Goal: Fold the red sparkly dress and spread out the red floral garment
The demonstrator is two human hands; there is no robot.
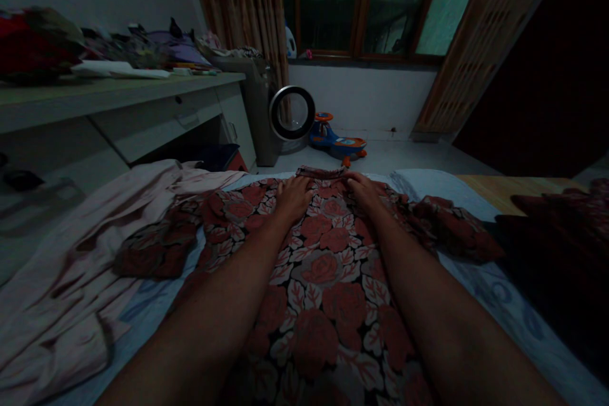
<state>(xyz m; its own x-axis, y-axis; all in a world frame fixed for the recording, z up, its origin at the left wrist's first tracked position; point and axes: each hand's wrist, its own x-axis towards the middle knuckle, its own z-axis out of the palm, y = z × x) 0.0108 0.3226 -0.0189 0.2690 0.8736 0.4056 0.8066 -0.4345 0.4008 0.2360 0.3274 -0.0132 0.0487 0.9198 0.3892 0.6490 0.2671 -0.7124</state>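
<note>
A floral long-sleeved top in rust red, grey and black lies spread out before me, its collar at the far end. My left hand rests flat on the cloth just left of the collar, fingers apart. On the other side, my right hand touches the fabric by the collar's right end with its fingers stretched out. Both forearms reach over the body of the top. The left sleeve is bent outward, and the right sleeve lies bunched.
A pale pink garment lies to the left on the light blue bedding. Dark clothes are at the right. Beyond stand a cluttered desk, a washing machine with its round door ajar, and a blue-orange ride-on toy.
</note>
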